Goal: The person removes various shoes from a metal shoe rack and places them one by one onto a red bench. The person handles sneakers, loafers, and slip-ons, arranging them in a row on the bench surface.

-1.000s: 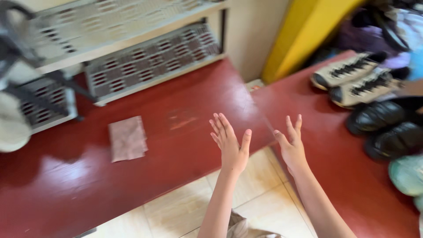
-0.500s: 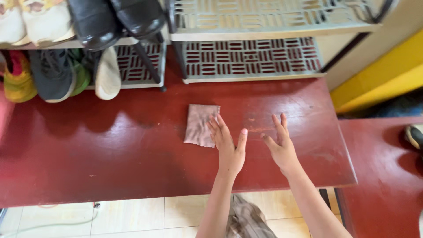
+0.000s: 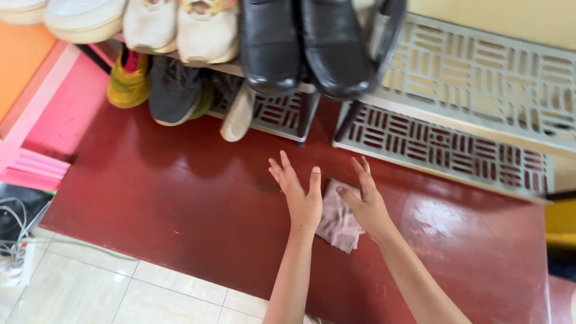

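Both forearms reach up from the near edge, bare, roughly parallel. Left hand (image 3: 302, 201) is flat-open, palm facing down and inward, fingers spread and pointing far-left, thumb sticking up toward the right; it holds nothing. Right hand (image 3: 367, 204) is likewise open, fingers extended and slightly fanned, thumb out to the left, nothing clamped.

Small pinkish-brown crumpled cloth rag (image 3: 339, 221) lies flat on the glossy dark red wooden bench top (image 3: 180, 198), in the gap between the two hands, slightly near of the fingertips. Right palm overlaps the rag's right edge; cannot tell whether it touches or hovers. Left hand sits just beside the rag's left edge, contact unclear.

Far side: grey perforated plastic shoe rack (image 3: 474, 90). Pair of black leather shoes (image 3: 303, 42) on its upper tier, far of the hands, white and cream sneakers (image 3: 174, 24) to their left. Lower tier at left: dark grey sneaker (image 3: 174, 90), yellow-green shoe (image 3: 128, 84). Cream floor tiles (image 3: 90, 288) near left.
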